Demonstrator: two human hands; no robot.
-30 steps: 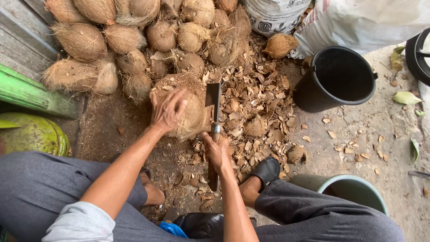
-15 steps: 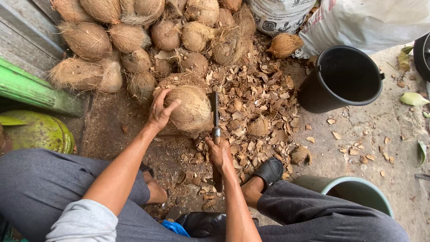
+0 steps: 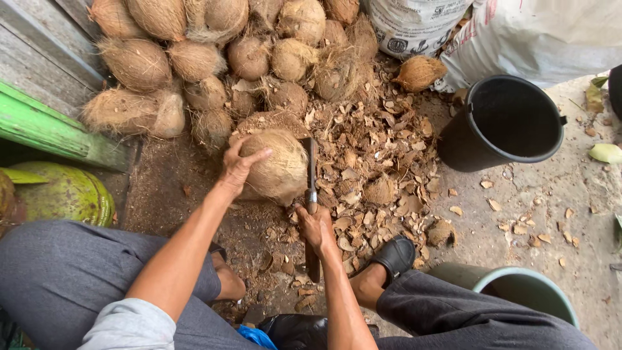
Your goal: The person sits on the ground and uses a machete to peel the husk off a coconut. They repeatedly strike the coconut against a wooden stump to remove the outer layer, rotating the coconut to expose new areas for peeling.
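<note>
My left hand [image 3: 238, 166] grips a husked brown coconut [image 3: 277, 170] from its left side and steadies it on the ground. My right hand [image 3: 315, 227] is closed around the wooden handle of a cleaver [image 3: 310, 170]. The dark blade points away from me and lies against the coconut's right side. Both forearms reach out between my knees in grey trousers.
A heap of fibrous coconuts [image 3: 194, 58] lies beyond. Shell chips [image 3: 379, 155] litter the ground on the right. A black bucket [image 3: 508, 120] stands at right, a green-rimmed pail [image 3: 518, 291] by my right knee, white sacks [image 3: 518, 32] behind, a green beam [image 3: 52, 126] at left.
The cleaver blade has come in against the coconut's right side. My left hand has slid from the top of the coconut to its left flank. The view has shifted slightly.
</note>
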